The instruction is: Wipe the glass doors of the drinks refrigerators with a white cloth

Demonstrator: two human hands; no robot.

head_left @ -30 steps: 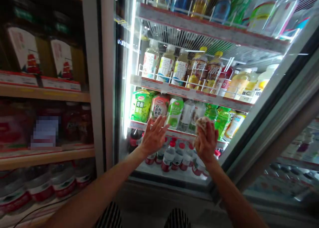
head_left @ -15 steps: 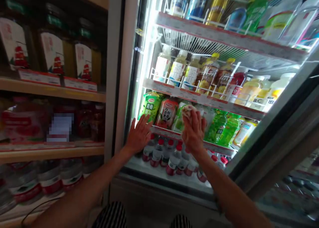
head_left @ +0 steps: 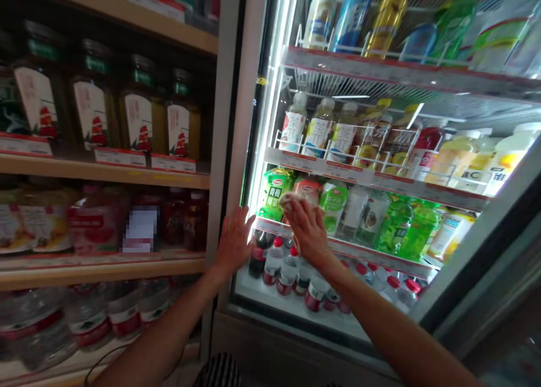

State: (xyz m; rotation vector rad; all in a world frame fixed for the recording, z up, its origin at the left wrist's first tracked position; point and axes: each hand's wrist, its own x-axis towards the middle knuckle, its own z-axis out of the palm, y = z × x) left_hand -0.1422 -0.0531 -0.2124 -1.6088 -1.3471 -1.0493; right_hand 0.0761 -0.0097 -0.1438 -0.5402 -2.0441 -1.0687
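hands [head_left: 310,229]: 2 | cloth [head_left: 288,201]: 1 | ship-label bottles [head_left: 139,122]: 4 | refrigerated front-row 茶π bottles [head_left: 319,133]: 3

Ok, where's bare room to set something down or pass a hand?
A narrow strip of fridge floor, in front of the red-capped bottles, though apparently behind glass. A hand could perhaps pass between the left hand and the cloth in the right hand. Crowded: the fridge shelves and wooden shelves, lined with bottles.

Single head-worn camera, looking forward and down, close in on lit drinks fridge [head_left: 270,342], facing it slightly askew! Fridge takes centre and right, wooden shelving [head_left: 105,172] fills left; left hand [head_left: 234,240], right hand [head_left: 307,232] mid-frame, wearer's striped clothing [head_left: 220,371] right at bottom edge.
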